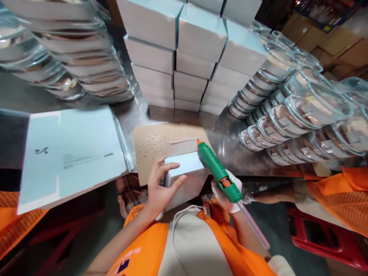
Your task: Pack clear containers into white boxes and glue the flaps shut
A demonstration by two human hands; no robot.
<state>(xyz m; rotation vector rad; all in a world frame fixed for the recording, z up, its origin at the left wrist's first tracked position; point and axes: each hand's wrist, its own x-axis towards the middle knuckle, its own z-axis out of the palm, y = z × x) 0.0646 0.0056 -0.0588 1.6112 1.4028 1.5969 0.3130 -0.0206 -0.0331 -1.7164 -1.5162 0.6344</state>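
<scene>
A small white cardboard box (189,184) stands close to my body at the front of a tan board (146,134). Its flap (184,146) sticks out on the far side. My left hand (161,184) grips the box's left end, thumb and fingers on its surface. In my gloved right hand (227,193) is a green hot glue gun (214,163), its orange nozzle at the flap's right end. A long clear glue stick (255,226) trails from the gun's rear. The right hand's fingers are partly hidden behind the gun.
Stacked white boxes (198,57) rise behind the board. Flat printed cardboard sheets (71,149) lie at left. Tall stacks of clear round containers (287,119) stand at right, with more stacked containers (83,50) at far left. A co-worker's arm (273,195) is at right, near a red stool (324,237).
</scene>
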